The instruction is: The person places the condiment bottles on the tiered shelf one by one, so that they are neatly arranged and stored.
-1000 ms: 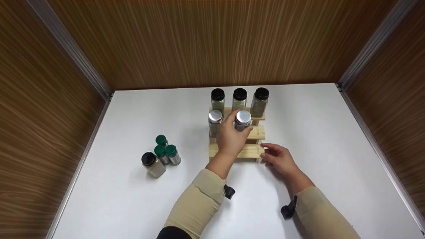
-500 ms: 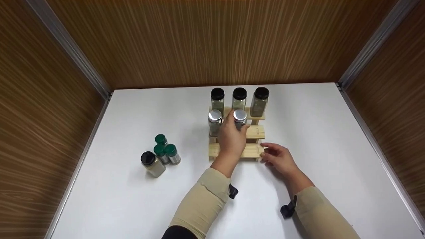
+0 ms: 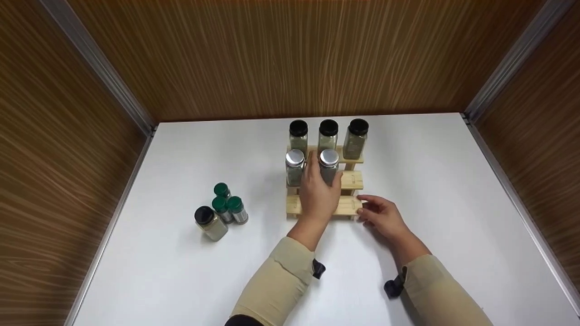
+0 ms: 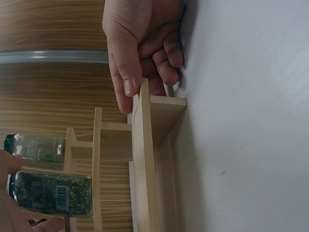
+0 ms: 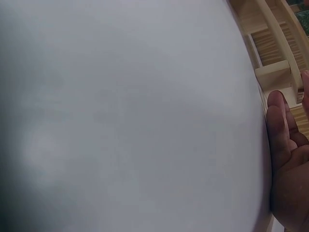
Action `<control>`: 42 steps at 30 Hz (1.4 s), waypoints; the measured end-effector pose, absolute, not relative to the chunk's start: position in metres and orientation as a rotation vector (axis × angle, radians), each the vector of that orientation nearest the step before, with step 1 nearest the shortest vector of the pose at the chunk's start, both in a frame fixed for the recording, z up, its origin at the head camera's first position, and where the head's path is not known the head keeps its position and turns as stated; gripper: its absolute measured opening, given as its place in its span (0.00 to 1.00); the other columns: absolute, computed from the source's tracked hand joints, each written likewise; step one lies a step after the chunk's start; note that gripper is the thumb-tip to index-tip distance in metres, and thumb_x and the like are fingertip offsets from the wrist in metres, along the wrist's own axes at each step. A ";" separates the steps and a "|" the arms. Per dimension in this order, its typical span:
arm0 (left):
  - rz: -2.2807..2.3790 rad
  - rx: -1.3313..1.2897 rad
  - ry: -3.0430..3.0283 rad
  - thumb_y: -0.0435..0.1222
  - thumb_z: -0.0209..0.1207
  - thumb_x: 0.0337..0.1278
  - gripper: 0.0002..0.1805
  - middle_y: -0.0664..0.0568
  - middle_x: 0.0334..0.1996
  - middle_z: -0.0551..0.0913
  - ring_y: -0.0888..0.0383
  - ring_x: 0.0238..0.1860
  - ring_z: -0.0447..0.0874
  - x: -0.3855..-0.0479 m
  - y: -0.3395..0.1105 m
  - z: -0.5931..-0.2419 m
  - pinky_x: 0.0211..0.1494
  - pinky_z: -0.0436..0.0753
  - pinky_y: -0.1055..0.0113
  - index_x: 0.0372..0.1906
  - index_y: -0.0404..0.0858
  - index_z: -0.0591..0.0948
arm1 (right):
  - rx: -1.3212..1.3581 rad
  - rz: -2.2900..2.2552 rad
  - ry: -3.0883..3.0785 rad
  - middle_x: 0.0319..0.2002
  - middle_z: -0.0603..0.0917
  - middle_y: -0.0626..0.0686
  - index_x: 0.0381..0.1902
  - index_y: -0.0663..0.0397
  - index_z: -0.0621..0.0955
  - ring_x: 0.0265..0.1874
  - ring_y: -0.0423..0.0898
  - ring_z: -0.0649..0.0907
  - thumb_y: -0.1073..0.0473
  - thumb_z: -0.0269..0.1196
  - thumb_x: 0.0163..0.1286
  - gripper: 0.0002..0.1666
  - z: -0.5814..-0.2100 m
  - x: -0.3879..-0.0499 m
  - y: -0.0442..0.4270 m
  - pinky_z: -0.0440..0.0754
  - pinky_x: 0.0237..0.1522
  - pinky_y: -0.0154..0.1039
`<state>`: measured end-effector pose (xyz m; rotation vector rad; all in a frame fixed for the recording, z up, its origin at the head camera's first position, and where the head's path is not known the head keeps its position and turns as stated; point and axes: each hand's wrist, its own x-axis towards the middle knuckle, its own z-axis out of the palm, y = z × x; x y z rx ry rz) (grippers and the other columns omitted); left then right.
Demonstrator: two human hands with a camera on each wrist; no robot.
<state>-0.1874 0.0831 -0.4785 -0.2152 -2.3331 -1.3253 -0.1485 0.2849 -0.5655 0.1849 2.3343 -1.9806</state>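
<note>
A three-tier wooden spice rack (image 3: 351, 180) stands on the white table. My left hand (image 3: 318, 194) is around a silver-capped spice jar (image 3: 329, 165) on the middle tier, fingers on its left and thumb on its right, looking loosely spread. In the left wrist view, a jar of green herbs (image 4: 55, 193) rests on a tier between the fingers and thumb. Beside it on the middle tier is another silver-capped jar (image 3: 295, 167). My right hand (image 3: 383, 217) holds the right end of the lowest tier between thumb and index finger; its other fingers curl near the tabletop.
Three black-capped jars (image 3: 328, 136) line the top tier. Left of the rack, several green-capped small jars (image 3: 236, 209) stand beside a black-capped jar (image 3: 211, 224). Wood-grain panels (image 3: 290, 59) enclose the table at the back and sides.
The silver-capped jar shifted slightly left and settled on the middle tier. My left fingers then straightened and the thumb moved off it. The right hand stayed at the rack's end.
</note>
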 end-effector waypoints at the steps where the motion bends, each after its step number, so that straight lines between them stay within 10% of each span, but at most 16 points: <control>1: -1.327 -0.222 -2.310 0.40 0.73 0.64 0.43 0.36 0.73 0.74 0.40 0.71 0.75 -0.185 0.081 -0.479 0.72 0.75 0.51 0.77 0.28 0.67 | 0.180 -1.984 2.334 0.44 0.83 0.56 0.68 0.69 0.78 0.32 0.45 0.87 0.71 0.69 0.72 0.28 -0.566 -0.149 0.285 0.85 0.31 0.36; 23: -1.499 -0.266 -1.759 0.20 0.70 0.56 0.27 0.42 0.61 0.84 0.48 0.54 0.86 -0.154 -0.018 -0.481 0.47 0.89 0.50 0.61 0.30 0.80 | 0.134 -2.000 2.316 0.42 0.83 0.55 0.66 0.72 0.78 0.30 0.44 0.87 0.73 0.68 0.72 0.27 -0.568 -0.151 0.286 0.83 0.30 0.34; 42: -1.534 0.476 -1.808 0.24 0.75 0.54 0.37 0.41 0.73 0.72 0.46 0.77 0.64 -0.142 -0.139 -0.519 0.79 0.61 0.50 0.68 0.30 0.73 | 0.135 -1.985 2.310 0.44 0.83 0.57 0.67 0.72 0.78 0.31 0.44 0.87 0.72 0.68 0.72 0.27 -0.568 -0.152 0.286 0.84 0.30 0.35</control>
